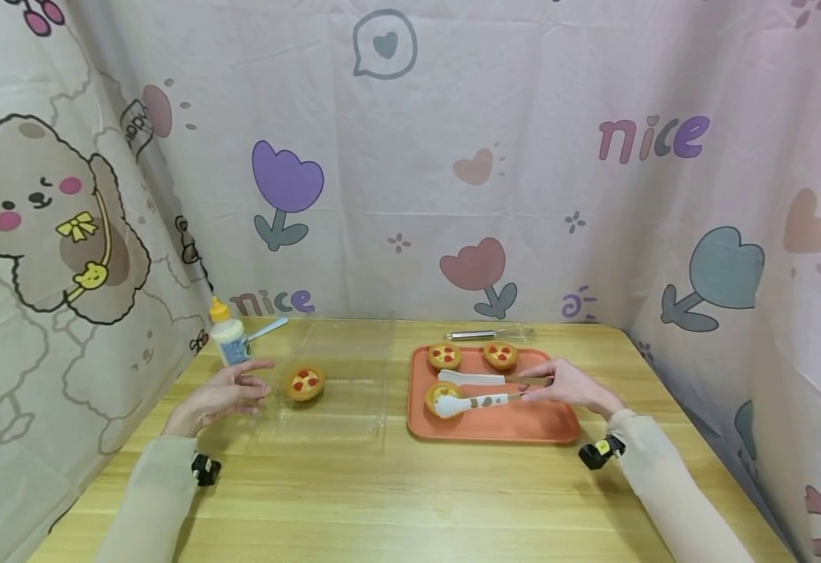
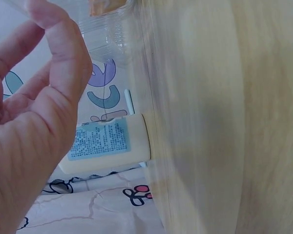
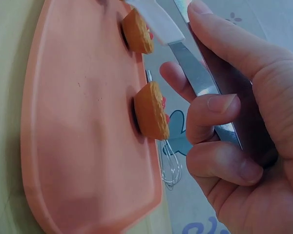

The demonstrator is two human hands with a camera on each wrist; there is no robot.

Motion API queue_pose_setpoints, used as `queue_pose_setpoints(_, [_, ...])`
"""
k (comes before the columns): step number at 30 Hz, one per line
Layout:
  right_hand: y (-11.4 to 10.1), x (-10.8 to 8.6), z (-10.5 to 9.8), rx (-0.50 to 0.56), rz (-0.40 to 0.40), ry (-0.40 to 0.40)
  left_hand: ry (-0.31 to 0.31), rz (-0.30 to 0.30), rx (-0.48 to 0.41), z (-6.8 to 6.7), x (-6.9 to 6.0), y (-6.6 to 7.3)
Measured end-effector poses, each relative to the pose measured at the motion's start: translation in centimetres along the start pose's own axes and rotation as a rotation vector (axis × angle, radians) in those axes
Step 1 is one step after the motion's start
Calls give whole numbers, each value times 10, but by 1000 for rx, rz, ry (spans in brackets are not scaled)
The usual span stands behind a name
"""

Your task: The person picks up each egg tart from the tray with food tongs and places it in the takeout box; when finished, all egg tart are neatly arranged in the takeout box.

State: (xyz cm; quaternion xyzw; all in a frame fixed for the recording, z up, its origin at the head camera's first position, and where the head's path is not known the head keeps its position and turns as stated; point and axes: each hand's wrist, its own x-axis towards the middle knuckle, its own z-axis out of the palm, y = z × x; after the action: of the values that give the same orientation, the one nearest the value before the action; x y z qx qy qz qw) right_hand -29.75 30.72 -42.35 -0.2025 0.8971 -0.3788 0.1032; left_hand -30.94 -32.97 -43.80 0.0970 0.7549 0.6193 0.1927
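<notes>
My right hand (image 1: 568, 385) grips a pair of tongs (image 1: 484, 401) with metal arms and white tips over the orange tray (image 1: 558, 432). Its fingers curl round the metal arms in the right wrist view. The tong tips are at a tart (image 1: 435, 396) at the tray's left; whether they touch it cannot be told. Two more tarts (image 1: 444, 356) (image 3: 151, 111) sit along the tray's back edge. A clear plastic container (image 1: 361, 422) holds one tart (image 1: 305, 384) with red pieces on top. My left hand (image 1: 224, 397), fingers loosely bent, is at the container's left side, holding nothing visible.
A white bottle with a yellow cap (image 1: 231, 336) stands at the back left, with a light blue spatula (image 1: 268, 328) beside it. A whisk (image 1: 488, 334) lies behind the tray. Printed curtains (image 1: 396, 188) surround the wooden table (image 1: 382, 500).
</notes>
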Motion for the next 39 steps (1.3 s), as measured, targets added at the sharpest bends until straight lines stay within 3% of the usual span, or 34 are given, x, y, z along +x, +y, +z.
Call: queue_pose_setpoints(39, [10, 1, 6, 76, 13, -22, -4, 9, 7, 1, -1, 0])
